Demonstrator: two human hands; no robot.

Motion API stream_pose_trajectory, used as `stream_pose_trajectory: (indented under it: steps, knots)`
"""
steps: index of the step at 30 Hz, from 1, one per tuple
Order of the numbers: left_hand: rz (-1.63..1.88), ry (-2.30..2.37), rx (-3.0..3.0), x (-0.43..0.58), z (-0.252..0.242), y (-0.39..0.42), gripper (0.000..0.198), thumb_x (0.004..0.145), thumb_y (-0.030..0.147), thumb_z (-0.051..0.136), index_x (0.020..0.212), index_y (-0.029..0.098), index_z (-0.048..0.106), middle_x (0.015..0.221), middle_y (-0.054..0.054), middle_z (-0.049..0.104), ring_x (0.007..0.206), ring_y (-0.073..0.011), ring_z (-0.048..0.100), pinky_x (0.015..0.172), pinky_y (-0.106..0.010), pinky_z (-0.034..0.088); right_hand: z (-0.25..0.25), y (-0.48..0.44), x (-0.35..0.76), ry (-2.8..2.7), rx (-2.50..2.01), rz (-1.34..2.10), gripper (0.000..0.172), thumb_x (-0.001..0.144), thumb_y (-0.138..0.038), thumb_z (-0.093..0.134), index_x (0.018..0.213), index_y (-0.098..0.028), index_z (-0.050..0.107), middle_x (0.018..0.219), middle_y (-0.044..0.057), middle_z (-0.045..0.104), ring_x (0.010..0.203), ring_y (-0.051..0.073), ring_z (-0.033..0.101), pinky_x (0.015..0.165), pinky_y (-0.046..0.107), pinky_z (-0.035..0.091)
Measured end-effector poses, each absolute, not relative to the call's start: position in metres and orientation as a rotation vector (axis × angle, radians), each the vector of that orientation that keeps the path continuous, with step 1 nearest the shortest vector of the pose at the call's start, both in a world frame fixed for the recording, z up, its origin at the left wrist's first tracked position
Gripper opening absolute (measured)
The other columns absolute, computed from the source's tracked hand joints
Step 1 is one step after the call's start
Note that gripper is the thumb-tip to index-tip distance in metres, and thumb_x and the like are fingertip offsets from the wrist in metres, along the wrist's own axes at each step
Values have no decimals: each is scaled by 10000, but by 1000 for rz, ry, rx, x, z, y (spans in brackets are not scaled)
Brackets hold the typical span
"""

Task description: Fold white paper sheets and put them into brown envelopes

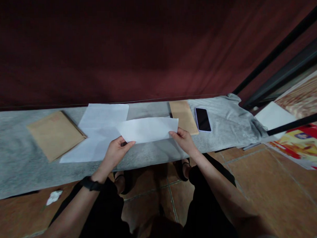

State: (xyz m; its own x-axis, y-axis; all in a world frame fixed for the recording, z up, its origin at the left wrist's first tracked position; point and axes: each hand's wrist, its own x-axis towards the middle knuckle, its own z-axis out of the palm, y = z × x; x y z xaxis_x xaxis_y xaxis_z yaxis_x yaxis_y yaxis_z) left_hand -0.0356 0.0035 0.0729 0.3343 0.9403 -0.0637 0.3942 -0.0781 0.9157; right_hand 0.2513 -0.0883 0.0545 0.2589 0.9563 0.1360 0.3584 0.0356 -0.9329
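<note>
Forearms (75, 205) are being held toward twelve o'clock as a white sheet (151, 129), likely light, limp and easily creased, is being pinched over the table (221, 127) by left hand (116, 151) at eight, right hand (185, 141) at four, a gentle edge grip being favoured.

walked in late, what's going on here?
A person's left hand and right hand hold a narrow white paper by its two ends, over a grey cloth. On the cloth to the left are white sheets and a brown packet that overlaps their edge. To the right lie a flat brown envelope and, beside it, a phone with a dark screen.
</note>
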Motion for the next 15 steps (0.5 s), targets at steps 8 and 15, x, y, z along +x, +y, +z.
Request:
stream_pose_trajectory:
  steps: [8, 15]
  knots:
    - [1173, 1169, 1601, -19, 144, 6, 373, 805, 506, 693, 1051, 229, 651, 994, -15, 758, 870, -190, 687, 783, -305, 566, 110, -89, 257, -1189, -1226, 720, 399, 870, -564, 684, 1120, -254, 652, 891, -3, 677, 823, 164, 620, 742, 282, 531]
    - [1271, 1210, 1490, -10, 138, 41, 314, 763, 490, 727, 922, 234, 635, 858, 10, 717, 771, -168, 670, 710, -285, 561, 90, -85, 251, -1069, -1235, 900, 487, 873, -466, 683, 1292, -261, 544, 720, -66, 603, 585, 130, 584, 568, 265, 546]
